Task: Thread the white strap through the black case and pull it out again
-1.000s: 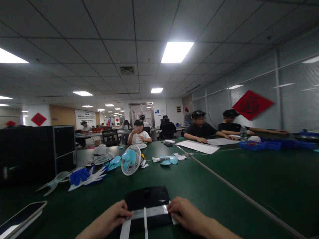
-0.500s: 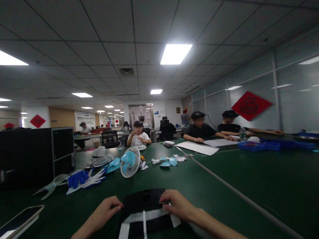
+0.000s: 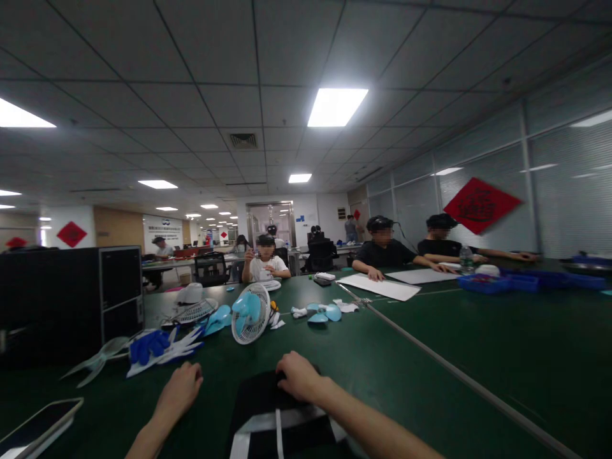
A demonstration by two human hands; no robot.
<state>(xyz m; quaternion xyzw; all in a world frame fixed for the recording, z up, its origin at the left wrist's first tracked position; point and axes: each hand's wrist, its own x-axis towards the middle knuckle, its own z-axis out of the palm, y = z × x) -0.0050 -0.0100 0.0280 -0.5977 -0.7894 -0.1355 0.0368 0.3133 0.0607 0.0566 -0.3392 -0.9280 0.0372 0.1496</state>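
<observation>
A flat black object (image 3: 261, 395) with pale strips lies on the green table directly before me; its exact kind is unclear. One wide pale band (image 3: 287, 419) crosses it, and a thin white strip (image 3: 278, 437) runs down from the band. My right hand (image 3: 299, 377) bends over the far edge of the black object, its fingers closed there, partly hiding that edge. To the left, apart from the object, my left hand (image 3: 184, 386) hovers over the table with curled fingers and nothing visible in them.
Blue-and-white gloves (image 3: 155, 347), a small fan with blue blades (image 3: 249, 313) and loose fan blades (image 3: 325, 312) lie beyond my hands. A phone (image 3: 38, 427) is at lower left, a black computer case (image 3: 71, 299) behind it. Co-workers sit across the table by white boards (image 3: 380, 286).
My left hand has let go of the pale band's left end and drawn away leftward. My right hand has left the band's right side and moved up to the black object's far edge.
</observation>
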